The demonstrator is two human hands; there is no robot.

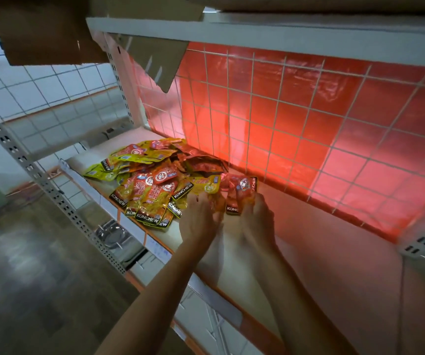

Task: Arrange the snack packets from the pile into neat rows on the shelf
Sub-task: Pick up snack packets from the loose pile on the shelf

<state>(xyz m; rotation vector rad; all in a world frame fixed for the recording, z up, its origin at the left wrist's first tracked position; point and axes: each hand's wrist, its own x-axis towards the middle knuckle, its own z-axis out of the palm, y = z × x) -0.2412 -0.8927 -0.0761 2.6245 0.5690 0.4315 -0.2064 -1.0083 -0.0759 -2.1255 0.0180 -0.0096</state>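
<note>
Risk: pile (155, 180) is loose, packets overlap and some sit at the shelf (321, 252) front lip; dragging one out could probably pull neighbours over the edge. The foil looks slick, so a light pinch may slip. Right hand (256, 216) grasps an orange packet (242, 193) by its lower end, fingers curled round it; the packet stands up from the fingertips, slightly tilted, just right of the pile and near the wire grid (283, 111). Left hand (198, 221) has bent fingers on packets at the pile's right edge; can't tell if it pinches or just rests. No row is visible yet, and bare shelf lies to the right.
</note>
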